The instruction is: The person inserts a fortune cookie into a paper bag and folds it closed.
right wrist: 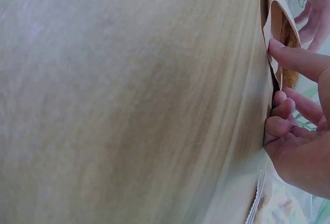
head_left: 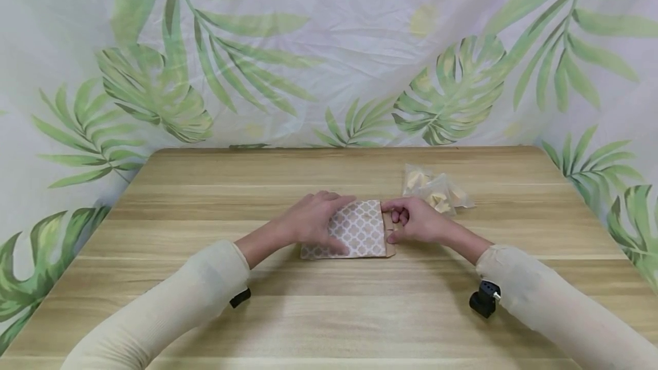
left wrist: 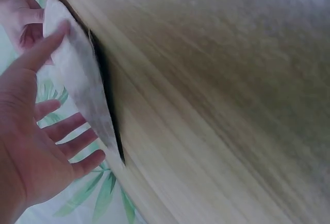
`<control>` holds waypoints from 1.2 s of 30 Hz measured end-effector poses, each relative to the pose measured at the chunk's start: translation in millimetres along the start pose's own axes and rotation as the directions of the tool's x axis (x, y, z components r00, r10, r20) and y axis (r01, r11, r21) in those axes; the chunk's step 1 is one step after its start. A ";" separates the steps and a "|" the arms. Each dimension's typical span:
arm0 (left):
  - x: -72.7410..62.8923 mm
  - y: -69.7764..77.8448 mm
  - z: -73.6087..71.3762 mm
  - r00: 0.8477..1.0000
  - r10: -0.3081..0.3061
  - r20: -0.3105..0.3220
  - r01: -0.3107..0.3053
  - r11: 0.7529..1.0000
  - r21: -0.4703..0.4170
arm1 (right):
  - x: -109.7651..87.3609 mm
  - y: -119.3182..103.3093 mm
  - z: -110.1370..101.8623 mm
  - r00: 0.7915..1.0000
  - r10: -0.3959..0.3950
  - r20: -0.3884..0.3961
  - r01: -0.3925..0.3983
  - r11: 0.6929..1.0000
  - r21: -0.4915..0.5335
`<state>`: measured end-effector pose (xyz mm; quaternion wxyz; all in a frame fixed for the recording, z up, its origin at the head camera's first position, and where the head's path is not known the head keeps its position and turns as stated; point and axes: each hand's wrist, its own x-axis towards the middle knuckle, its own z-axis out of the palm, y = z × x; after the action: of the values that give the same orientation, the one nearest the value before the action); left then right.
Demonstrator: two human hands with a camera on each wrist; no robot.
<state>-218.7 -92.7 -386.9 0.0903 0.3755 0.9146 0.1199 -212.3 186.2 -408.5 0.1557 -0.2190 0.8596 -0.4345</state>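
Note:
A flat paper bag [head_left: 358, 228] with a white lattice pattern lies on the wooden table, its mouth facing right and showing brown paper inside. My left hand [head_left: 316, 218] spreads across the bag's left part, thumb near the front edge and fingers at the far edge. In the left wrist view its fingers [left wrist: 64, 131] are relaxed and apart along the bag. My right hand [head_left: 418, 220] holds the bag's mouth with thumb and forefinger, the other fingers curled. In the right wrist view, the mouth [right wrist: 283, 33] gapes beside the right thumb.
Several clear packets [head_left: 437, 192] with pale yellow folded pieces lie just beyond my right hand. The wooden table [head_left: 329, 313] ends at a leaf-printed cloth [head_left: 360, 61] behind it. Black wrist cameras [head_left: 484, 299] hang beneath both sleeves.

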 end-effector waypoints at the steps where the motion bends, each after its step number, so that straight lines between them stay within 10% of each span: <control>1: -0.2 0.9 0.5 1.000 0.005 0.006 -0.005 1.000 0.003 | 0.0 -0.1 -0.4 1.000 -0.002 0.001 0.002 1.000 0.000; 14: -0.2 1.2 8.7 0.998 0.031 -0.047 -0.031 1.000 -0.001 | -3.3 -5.6 2.2 0.999 -0.032 -0.024 0.035 0.992 0.122; 26: 2.4 -0.2 10.5 0.995 0.050 -0.084 -0.052 0.999 -0.017 | -8.1 -14.7 7.8 0.969 -0.126 -0.211 0.098 0.986 -0.138; 36: 1.0 -1.1 9.6 0.995 0.046 -0.086 -0.047 0.999 -0.016 | -4.4 -7.0 10.3 0.971 -0.221 -0.088 0.203 0.964 -0.173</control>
<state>-217.6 -91.3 -396.4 0.0516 0.3905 0.9075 0.1462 -202.2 177.8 -408.4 0.0436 -0.2982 0.8710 -0.3880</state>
